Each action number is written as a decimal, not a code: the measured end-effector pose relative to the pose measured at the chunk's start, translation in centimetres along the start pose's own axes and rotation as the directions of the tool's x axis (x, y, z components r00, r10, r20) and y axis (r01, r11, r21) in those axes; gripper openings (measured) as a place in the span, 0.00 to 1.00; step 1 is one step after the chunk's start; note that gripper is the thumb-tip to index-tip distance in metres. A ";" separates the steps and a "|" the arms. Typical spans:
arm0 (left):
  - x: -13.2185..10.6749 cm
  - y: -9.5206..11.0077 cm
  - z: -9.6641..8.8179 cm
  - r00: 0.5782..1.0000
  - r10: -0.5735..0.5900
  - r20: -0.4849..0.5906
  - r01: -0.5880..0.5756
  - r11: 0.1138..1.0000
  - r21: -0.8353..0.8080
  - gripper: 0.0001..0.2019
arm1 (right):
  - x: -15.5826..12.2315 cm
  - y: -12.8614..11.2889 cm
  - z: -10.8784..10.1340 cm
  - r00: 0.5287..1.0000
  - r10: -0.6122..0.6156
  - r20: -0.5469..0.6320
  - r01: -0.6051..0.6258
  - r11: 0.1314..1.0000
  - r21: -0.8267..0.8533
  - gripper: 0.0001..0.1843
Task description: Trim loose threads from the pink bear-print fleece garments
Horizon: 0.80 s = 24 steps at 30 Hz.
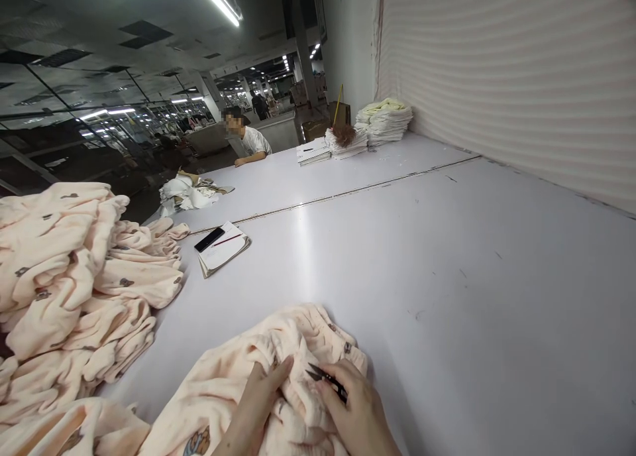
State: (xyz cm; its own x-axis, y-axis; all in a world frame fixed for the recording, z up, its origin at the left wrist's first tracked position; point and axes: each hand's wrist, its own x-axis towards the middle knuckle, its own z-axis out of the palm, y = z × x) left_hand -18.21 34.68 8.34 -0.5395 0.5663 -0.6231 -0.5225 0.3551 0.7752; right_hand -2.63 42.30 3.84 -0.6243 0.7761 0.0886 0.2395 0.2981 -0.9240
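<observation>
A pale peach fleece garment [213, 370] with small printed figures lies bunched at the table's near edge. My left hand [263, 390] grips a fold of it, thumb on top and the other fingers hidden in the cloth. Black thread snips [330, 380] are in my right hand [355, 403], which is closed around them. Their pointed blades are parted and aim left, just above the fabric and close to my left thumb.
Heaped peach fleece garments [59, 270] fill the left side. On the long white table [447, 270] lie a notepad [226, 254] with a phone [209, 239] and pen, scraps [189, 192], and stacked papers or cloth [385, 121]. A person [251, 140] leans at the far edge. A striped sheet [511, 78] hangs right.
</observation>
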 end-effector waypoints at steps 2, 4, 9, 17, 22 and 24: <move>-0.4 0.0 0.2 1.000 0.023 0.014 -0.024 1.000 0.016 0.24 | 0.4 -0.8 -0.8 0.995 -0.023 0.094 0.032 0.994 -0.101 0.11; -0.7 0.2 0.4 0.999 0.017 0.030 -0.017 1.000 0.009 0.24 | 0.5 -1.4 -1.1 0.990 -0.032 0.140 0.059 0.980 -0.191 0.11; -1.1 0.6 0.6 1.000 0.000 0.011 0.000 1.000 0.025 0.30 | 0.3 -2.2 -1.3 0.983 -0.030 0.183 0.072 0.971 -0.230 0.12; -0.8 0.1 0.3 1.000 -0.009 0.018 0.008 1.000 0.015 0.27 | 1.0 -1.9 -1.4 0.989 -0.016 0.149 0.010 0.999 0.044 0.11; -0.3 -0.3 -0.1 0.985 0.145 -0.095 -0.113 0.953 0.281 0.20 | 1.0 0.3 -0.7 0.994 0.058 0.092 -0.078 0.968 0.238 0.09; -0.2 -0.1 -0.2 0.959 0.252 -0.132 -0.165 0.871 0.463 0.14 | 1.8 1.9 -0.6 0.989 0.142 0.034 -0.146 0.948 0.284 0.08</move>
State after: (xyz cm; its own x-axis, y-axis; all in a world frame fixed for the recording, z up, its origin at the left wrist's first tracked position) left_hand -18.20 34.42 8.38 -0.7362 0.5338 -0.4161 -0.0603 0.5606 0.8259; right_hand -2.81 44.62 2.45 -0.6088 0.7913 -0.0566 0.1069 0.0111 -0.9942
